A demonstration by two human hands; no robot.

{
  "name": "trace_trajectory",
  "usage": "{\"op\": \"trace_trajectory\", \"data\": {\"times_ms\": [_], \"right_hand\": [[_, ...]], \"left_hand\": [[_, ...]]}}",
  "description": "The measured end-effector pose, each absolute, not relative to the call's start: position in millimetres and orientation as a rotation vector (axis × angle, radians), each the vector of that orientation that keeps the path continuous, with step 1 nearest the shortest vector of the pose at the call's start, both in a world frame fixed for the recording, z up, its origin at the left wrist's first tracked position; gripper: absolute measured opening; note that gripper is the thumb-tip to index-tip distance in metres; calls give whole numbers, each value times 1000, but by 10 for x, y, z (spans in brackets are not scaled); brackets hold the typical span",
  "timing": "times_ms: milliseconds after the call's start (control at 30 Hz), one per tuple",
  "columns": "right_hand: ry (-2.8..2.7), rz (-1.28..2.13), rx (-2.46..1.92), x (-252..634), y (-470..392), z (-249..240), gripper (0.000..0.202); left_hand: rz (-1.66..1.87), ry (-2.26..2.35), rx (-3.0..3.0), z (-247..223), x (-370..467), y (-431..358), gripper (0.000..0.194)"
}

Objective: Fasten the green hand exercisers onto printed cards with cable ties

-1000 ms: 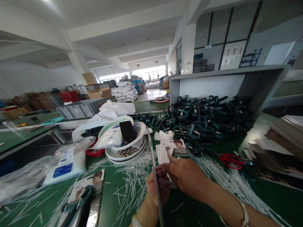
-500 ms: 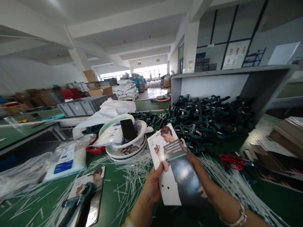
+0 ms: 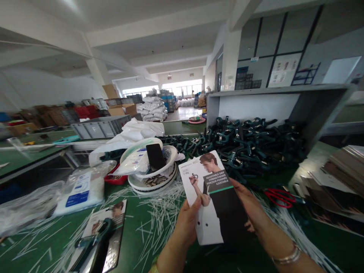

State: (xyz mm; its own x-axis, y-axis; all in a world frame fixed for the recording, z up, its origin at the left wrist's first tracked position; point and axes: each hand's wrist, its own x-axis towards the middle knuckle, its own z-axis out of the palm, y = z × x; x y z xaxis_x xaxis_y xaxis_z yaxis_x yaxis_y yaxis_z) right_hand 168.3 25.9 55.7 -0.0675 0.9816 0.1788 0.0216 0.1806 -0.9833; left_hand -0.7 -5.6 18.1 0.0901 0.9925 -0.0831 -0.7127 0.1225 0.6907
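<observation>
A printed packaging card, white and dark grey with "Adjustable Grip Strengthener" on it, is held up in front of me. My left hand pinches its left edge, thumb on the front. At the opposite edge, my right hand is closed on the card, its fingers partly hidden behind. Two small holes show in the card's lower left. Down to the left, a dark green hand grip strengthener lies on a similar card on the green table. Behind the held card is a heap of grip strengtheners.
White plastic ties are strewn over the table. Stacked bowls hold metal parts, with a phone on top. Red-handled scissors and a stack of cards are at right. A bag lies left.
The card has shifted slightly right and turned to face me more squarely, with less glare. My right hand's fingers have moved up along its right edge.
</observation>
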Motion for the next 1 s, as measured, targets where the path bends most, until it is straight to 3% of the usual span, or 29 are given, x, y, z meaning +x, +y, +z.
{"op": "trace_trajectory", "data": {"times_ms": [100, 233, 300, 467, 667, 800, 867, 1000], "right_hand": [[-1527, 730, -997, 1792, 284, 685, 36], [-2161, 25, -1023, 1784, 210, 873, 27], [-2279, -139, -1051, 1703, 181, 904, 23], [-2337, -202, -1072, 1534, 188, 809, 13], [-2329, -194, -824, 1465, 138, 709, 26], [-2330, -145, -839, 1664, 142, 782, 16], [-2247, -133, -1014, 1936, 224, 783, 22], [-2231, -23, -1810, 2520, 446, 531, 21]], "left_hand": [[1369, 607, 602, 212, 6, -44, 29], [1332, 577, 663, 205, 30, -32, 27], [1341, 603, 678, 189, 25, -32, 25], [1304, 721, 676, 142, -11, -28, 26], [1281, 756, 563, 126, 24, 56, 29], [1270, 761, 577, 194, -19, 156, 32], [1246, 765, 634, 222, -83, 242, 28], [1222, 841, 748, 219, -172, 478, 25]]}}
